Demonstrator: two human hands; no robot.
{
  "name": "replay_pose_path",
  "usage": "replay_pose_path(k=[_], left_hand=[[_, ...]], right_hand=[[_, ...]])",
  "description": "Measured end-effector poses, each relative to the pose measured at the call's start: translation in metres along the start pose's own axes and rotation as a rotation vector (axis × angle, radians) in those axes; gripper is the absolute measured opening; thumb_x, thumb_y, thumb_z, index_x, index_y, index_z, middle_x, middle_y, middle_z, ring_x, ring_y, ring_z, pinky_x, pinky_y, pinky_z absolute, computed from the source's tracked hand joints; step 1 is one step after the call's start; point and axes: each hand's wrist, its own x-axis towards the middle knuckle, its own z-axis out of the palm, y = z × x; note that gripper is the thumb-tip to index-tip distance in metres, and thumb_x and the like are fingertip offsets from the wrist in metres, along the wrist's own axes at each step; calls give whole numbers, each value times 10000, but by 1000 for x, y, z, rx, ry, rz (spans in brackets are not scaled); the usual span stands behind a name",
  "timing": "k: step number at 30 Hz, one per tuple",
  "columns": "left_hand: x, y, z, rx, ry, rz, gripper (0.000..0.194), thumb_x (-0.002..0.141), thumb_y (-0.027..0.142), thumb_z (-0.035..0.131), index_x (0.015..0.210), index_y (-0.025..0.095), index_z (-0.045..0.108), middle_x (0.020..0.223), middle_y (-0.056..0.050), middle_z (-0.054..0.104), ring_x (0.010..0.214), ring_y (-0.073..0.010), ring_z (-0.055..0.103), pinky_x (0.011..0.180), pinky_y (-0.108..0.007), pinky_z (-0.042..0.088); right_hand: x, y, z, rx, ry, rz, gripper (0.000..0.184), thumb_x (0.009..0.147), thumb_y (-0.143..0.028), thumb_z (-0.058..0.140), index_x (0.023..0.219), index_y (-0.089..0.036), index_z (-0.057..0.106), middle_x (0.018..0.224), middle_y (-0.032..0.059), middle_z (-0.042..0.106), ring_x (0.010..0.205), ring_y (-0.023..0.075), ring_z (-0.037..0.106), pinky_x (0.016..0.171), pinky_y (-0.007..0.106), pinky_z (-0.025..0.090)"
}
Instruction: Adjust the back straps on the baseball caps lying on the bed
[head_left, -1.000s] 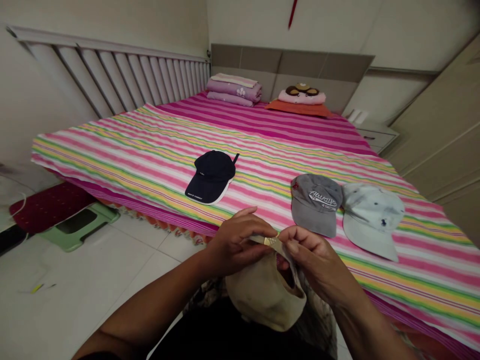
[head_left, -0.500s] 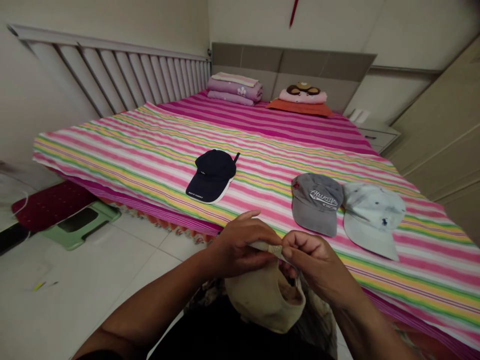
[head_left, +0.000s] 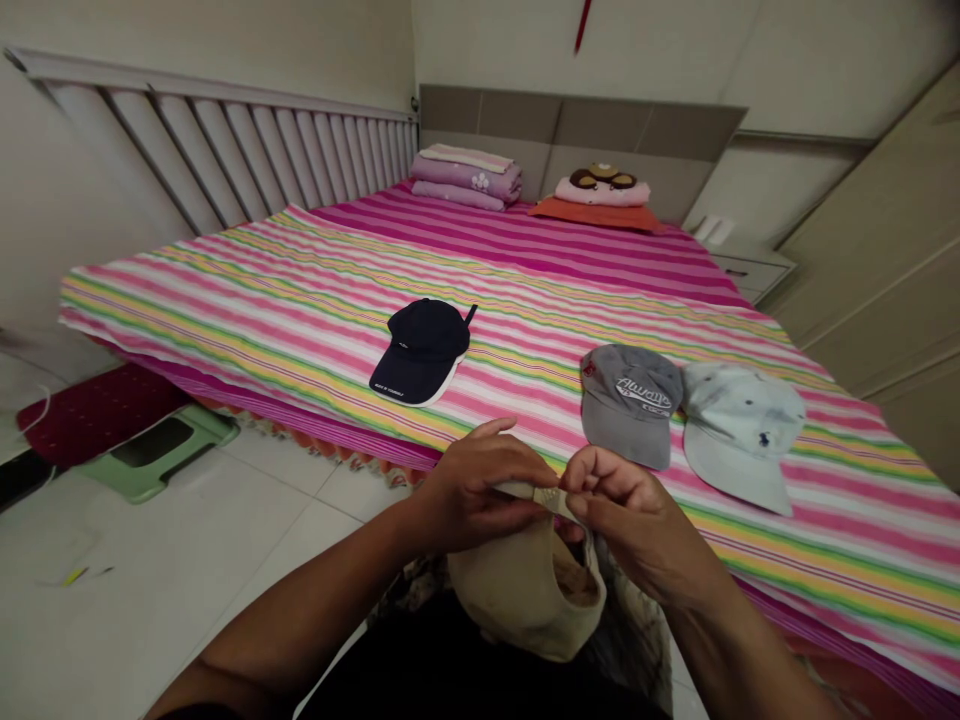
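A beige baseball cap (head_left: 517,590) is held over my lap, its back opening turned to the right. My left hand (head_left: 484,490) grips the cap's back strap (head_left: 549,497) between thumb and fingers. From the other side my right hand (head_left: 619,505) pinches the same strap, its fingertips almost touching those of the left. Beyond my hands, a dark navy cap (head_left: 426,345) lies on the bed with its strap end sticking up. To the right are a grey cap (head_left: 630,400) with white lettering and a pale, mottled cap (head_left: 742,430), side by side.
The bed (head_left: 285,290) has a striped cover and a headboard (head_left: 510,130). Folded purple bedding (head_left: 465,180) and a pink pillow (head_left: 600,192) lie at its far end. A slatted rail (head_left: 225,150) runs along the left. On the floor stands a green stool (head_left: 161,450).
Both hands keep their hold on the strap of the beige cap, with only slight finger movement. The whole view has shifted a little.
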Motion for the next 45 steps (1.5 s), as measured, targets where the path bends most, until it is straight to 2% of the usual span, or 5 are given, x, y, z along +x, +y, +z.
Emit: replay_pose_path(k=[6,19,31,39,45], left_hand=[[-2,-2,-3,-111,-47,-57,249,699,238,685,927,159,626,853,-66,698,811,-152,645,990,-418,347],[20,-17,-19,-755,-492,-941,352,701,453,628,813,121,656,714,-11,624,633,-84,526,604,-207,391],[14,-18,-6,-954,-307,-1094,192,560,263,713,606,108,610,494,31,530,420,-40,421,432,-177,292],[22,-35,-15,-1239,-68,-985,167,541,225,681,588,80,612,479,2,530,422,-56,443,442,-176,319],[31,-46,-27,-1330,-243,-794,222,481,260,687,578,61,666,513,-70,616,455,-149,549,474,-244,413]], right_hand=[[0,1,0,-49,-12,-42,154,724,-250,662,728,-171,530,581,-43,515,504,72,481,491,193,349],[1,-7,-3,-243,-14,-74,102,721,-226,611,709,-172,525,553,-59,439,461,58,393,434,175,298],[4,-3,-7,-123,30,-65,134,755,-279,628,756,-177,540,562,-63,441,442,39,335,418,164,244],[24,2,-42,-66,-223,55,418,660,-531,667,733,-122,620,581,18,571,494,99,474,476,221,363],[20,-11,-29,274,-267,-162,314,706,-456,654,615,-176,544,455,-43,432,376,66,330,382,194,253]])
